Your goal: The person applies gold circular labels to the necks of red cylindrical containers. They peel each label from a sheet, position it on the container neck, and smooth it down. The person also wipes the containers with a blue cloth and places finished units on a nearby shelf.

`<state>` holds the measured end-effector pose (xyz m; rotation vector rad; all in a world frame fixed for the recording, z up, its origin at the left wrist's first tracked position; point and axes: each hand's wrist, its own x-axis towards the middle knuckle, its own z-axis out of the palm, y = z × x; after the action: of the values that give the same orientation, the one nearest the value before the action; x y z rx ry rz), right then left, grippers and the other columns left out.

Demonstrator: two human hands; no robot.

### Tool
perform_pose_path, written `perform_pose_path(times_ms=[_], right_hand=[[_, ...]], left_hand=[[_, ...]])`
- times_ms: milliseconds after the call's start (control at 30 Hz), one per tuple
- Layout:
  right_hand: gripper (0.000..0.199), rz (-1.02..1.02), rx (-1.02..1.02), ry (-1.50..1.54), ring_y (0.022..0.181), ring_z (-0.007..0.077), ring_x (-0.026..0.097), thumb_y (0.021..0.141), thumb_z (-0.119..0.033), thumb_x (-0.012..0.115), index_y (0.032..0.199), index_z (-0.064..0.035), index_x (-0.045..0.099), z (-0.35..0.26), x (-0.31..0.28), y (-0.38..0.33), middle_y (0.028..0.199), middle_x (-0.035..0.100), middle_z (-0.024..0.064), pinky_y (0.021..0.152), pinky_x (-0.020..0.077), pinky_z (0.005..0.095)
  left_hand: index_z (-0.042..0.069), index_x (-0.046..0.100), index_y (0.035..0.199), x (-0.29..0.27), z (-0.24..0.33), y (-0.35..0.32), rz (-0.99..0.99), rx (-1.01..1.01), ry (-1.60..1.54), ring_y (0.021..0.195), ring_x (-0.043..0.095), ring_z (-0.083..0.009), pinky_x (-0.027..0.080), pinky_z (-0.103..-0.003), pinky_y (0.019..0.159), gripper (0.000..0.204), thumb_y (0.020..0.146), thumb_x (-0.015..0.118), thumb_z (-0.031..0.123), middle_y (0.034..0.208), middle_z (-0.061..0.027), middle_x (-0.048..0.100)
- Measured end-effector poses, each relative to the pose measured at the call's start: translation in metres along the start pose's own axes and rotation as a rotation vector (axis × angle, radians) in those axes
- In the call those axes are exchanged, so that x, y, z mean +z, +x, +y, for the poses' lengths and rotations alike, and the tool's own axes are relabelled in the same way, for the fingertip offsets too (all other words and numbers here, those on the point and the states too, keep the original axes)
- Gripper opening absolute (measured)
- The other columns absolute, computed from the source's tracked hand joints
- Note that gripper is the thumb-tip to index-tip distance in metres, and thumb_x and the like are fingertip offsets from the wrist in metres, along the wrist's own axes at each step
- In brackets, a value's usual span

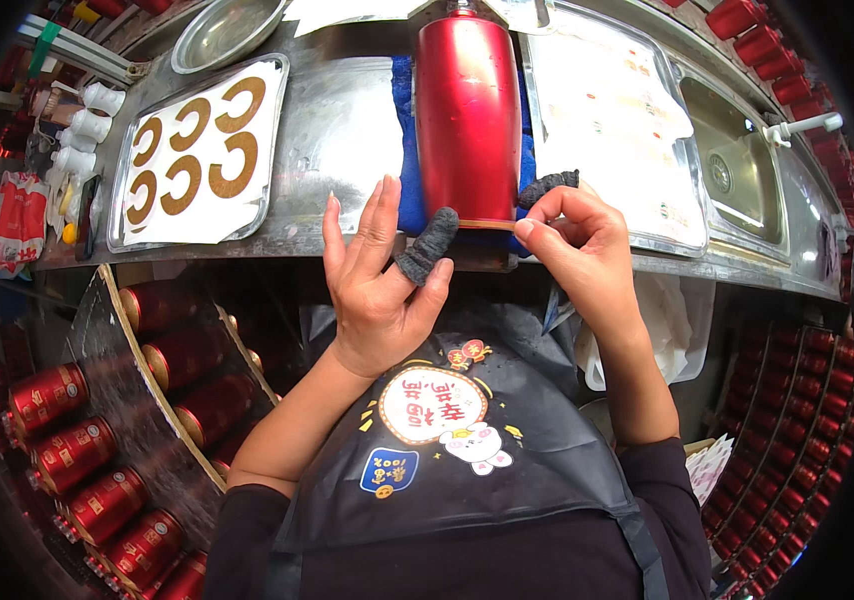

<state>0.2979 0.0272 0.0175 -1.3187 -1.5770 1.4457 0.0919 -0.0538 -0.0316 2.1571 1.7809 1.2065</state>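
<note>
Left hand (379, 290): raised palm-up at the near edge of the steel bench (347, 140), fingers spread apart and clamped on nothing; the thumb wears a dark grey finger cot (427, 247) whose tip touches the near end of the red canister.
Right hand (577, 250): thumb and forefinger pinched together just right of the canister's near rim, perhaps on a thin strip, but what sits between them is too small to tell; a second grey cot (547, 186) covers 1 finger behind the pinch.
Red canister (468, 115): lying on its side on a blue cloth (407, 150), centre of the bench, long axis running near to far, a gold band at its near end.
Left tray (197, 150): white sheet with 6 gold C-shaped pieces, well left of the canister.
Right tray (612, 130): pale sheet, mostly bare.
Far right: sink (737, 165).
Near left: rack of finished red tins (77, 450) below the bench.
Risk 1: the round canister could roll on the cloth, since neither hand is pinning it.
Risk 2: the near end overhangs close to the bench edge; a nudge from the thumb could tip it off.
Risk 3: anything pinched so finely could slip or go on crooked at the rim.
</note>
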Motion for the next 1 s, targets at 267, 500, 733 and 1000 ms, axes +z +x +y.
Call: perform_pose_path(times_ms=[267, 500, 733, 1000], right_hand=[[0.014, -0.015, 0.001, 0.002, 0.061, -0.0028, 0.045, 0.088, -0.008, 0.074, 0.080, -0.0019, 0.063, 0.002, -0.002, 0.003, 0.077, 0.053, -0.0073, 0.053, 0.0300, 0.0171], [0.011, -0.021, -0.007, -0.021, 0.060, -0.0026, 0.045, 0.087, -0.008, 0.074, 0.083, -0.0015, 0.065, 0.008, -0.004, 0.006, 0.076, 0.053, -0.0071, 0.053, 0.0303, 0.0169], [0.008, -0.108, 0.038, 0.011, 0.060, -0.0026, 0.043, 0.085, -0.007, 0.073, 0.083, -0.0019, 0.066, 0.006, -0.008, 0.009, 0.073, 0.052, -0.0080, 0.053, 0.0304, 0.0170], [0.009, -0.079, -0.036, -0.072, 0.061, -0.0023, 0.042, 0.084, -0.007, 0.072, 0.080, -0.0024, 0.065, -0.013, -0.016, 0.000, 0.075, 0.050, -0.0073, 0.055, 0.0299, 0.0173]], left_hand=[[0.012, 0.079, 0.090, 0.002, 0.010, 0.018, 0.007, 0.100, 0.084, 0.123, 0.058, -0.0460, 0.025, -0.068, 0.111, 0.023, 0.067, 0.080, 0.017, 0.147, -0.0258, 0.051], [0.014, 0.078, 0.084, 0.010, 0.021, 0.038, 0.020, 0.183, 0.171, 0.122, 0.056, -0.0506, 0.027, -0.071, 0.108, 0.016, 0.068, 0.077, 0.016, 0.144, -0.0203, 0.055], [0.009, 0.068, 0.127, 0.019, -0.006, 0.044, 0.071, 0.046, -0.145, 0.126, 0.058, -0.0399, 0.029, -0.064, 0.113, 0.061, 0.069, 0.085, 0.018, 0.143, -0.0120, 0.059], [0.000, 0.069, 0.119, 0.013, -0.013, -0.004, 0.052, -0.026, -0.165, 0.126, 0.059, -0.0372, 0.023, -0.063, 0.115, 0.048, 0.077, 0.084, 0.017, 0.142, -0.0209, 0.057]])
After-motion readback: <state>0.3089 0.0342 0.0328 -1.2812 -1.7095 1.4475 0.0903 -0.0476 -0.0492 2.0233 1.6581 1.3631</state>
